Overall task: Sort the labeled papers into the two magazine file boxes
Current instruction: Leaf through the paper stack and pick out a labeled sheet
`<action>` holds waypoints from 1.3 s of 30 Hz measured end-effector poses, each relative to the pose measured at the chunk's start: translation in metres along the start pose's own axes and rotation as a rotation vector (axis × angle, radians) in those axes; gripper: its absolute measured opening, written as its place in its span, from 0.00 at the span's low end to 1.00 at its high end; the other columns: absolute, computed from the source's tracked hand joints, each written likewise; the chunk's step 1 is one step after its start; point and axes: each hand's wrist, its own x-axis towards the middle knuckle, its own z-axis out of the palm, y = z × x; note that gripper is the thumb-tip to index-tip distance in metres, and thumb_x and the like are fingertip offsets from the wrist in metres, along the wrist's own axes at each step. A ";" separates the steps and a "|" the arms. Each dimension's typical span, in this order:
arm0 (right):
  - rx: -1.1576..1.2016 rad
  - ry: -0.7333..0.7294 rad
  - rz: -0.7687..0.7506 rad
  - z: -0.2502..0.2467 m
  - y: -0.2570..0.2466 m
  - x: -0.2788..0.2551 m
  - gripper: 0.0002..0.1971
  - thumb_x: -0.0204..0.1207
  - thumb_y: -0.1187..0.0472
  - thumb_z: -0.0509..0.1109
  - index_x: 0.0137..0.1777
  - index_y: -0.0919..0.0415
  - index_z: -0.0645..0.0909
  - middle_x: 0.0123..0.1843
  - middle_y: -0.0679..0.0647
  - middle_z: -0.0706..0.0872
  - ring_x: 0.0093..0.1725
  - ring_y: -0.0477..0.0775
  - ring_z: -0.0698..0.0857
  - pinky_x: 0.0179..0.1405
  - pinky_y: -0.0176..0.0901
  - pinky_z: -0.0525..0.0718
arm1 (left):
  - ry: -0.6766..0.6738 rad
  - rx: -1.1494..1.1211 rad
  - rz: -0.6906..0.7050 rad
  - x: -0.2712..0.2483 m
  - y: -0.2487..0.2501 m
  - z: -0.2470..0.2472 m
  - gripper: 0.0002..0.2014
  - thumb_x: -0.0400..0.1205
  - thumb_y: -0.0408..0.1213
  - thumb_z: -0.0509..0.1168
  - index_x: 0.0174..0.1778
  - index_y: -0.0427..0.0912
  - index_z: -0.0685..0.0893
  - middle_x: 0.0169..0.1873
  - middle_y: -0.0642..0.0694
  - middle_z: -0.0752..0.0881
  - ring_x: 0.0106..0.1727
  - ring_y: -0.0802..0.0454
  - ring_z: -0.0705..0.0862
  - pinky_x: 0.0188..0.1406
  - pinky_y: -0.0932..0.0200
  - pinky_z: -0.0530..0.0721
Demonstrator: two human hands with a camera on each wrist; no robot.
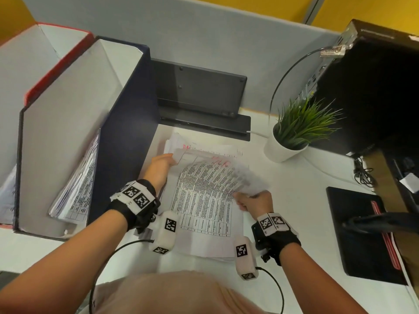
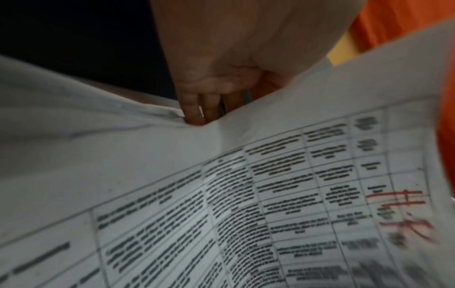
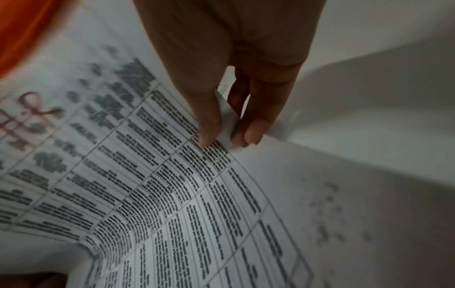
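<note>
A stack of printed table sheets (image 1: 204, 223) with red handwritten labels lies on the white desk. Its top sheet (image 1: 217, 175) is lifted and curved. My left hand (image 1: 171, 158) grips that sheet's upper left corner; in the left wrist view the fingers (image 2: 194, 113) curl under the sheet's edge (image 2: 246, 194). My right hand (image 1: 240, 197) pinches the sheet's right edge, with the paper (image 3: 172, 185) caught between thumb and fingers (image 3: 251, 134). Left of the stack stand a dark blue file box (image 1: 127, 98), holding leaning papers (image 1: 77, 184), and a red file box (image 1: 56, 48) beyond it.
A black stand (image 1: 199, 91) leans against the grey partition behind the stack. A potted plant (image 1: 292, 134) stands to the right, with a black computer case (image 1: 374, 87) beyond it. A black pad (image 1: 362, 230) lies at the desk's right edge, and cables run near my wrists.
</note>
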 end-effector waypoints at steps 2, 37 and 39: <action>-0.010 0.006 -0.061 -0.002 0.005 -0.002 0.12 0.67 0.73 0.76 0.30 0.64 0.77 0.28 0.56 0.81 0.23 0.43 0.82 0.24 0.32 0.82 | 0.077 0.004 -0.063 0.002 0.002 0.000 0.15 0.80 0.39 0.52 0.35 0.40 0.82 0.31 0.46 0.85 0.34 0.48 0.82 0.38 0.57 0.80; 0.059 0.057 -0.131 0.004 0.008 -0.017 0.17 0.66 0.74 0.77 0.27 0.60 0.73 0.29 0.53 0.80 0.29 0.45 0.78 0.25 0.19 0.76 | 0.135 0.810 0.148 0.016 -0.007 0.008 0.18 0.77 0.33 0.67 0.22 0.41 0.71 0.20 0.48 0.73 0.23 0.54 0.72 0.22 0.65 0.68; 0.052 0.058 -0.133 0.005 0.008 -0.017 0.16 0.66 0.74 0.77 0.27 0.60 0.73 0.30 0.54 0.80 0.30 0.46 0.78 0.28 0.21 0.77 | 0.130 0.777 0.163 0.017 -0.007 0.008 0.09 0.75 0.35 0.71 0.33 0.41 0.78 0.27 0.48 0.79 0.31 0.52 0.78 0.30 0.62 0.75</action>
